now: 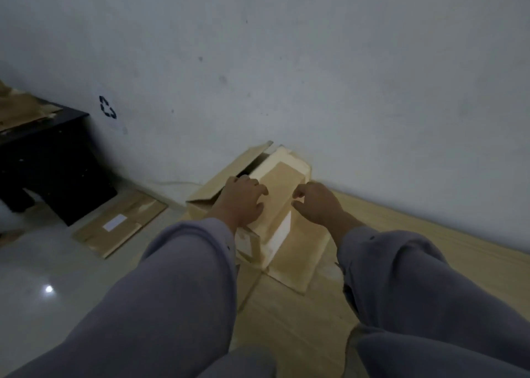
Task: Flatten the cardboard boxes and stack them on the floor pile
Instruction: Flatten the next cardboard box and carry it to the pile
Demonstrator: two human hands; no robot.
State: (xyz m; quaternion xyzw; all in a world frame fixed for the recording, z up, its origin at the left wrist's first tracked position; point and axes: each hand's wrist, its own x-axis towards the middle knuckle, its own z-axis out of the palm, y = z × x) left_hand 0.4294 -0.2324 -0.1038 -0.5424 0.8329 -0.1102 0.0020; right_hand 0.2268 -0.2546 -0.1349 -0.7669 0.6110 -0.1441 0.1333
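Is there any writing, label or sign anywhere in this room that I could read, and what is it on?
No readable words anywhere.
Recycling symbol, black arrows, no letters: on the wall.
White label on the flattened cardboard on the floor: too blurred to read.
Pale label on the cardboard box: too blurred to read.

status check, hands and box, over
Left hand resting on the cardboard box, fingers loosely curled. Right hand curled beside it, grip unclear. Box not yet flat, against the wall. Nothing in the way.
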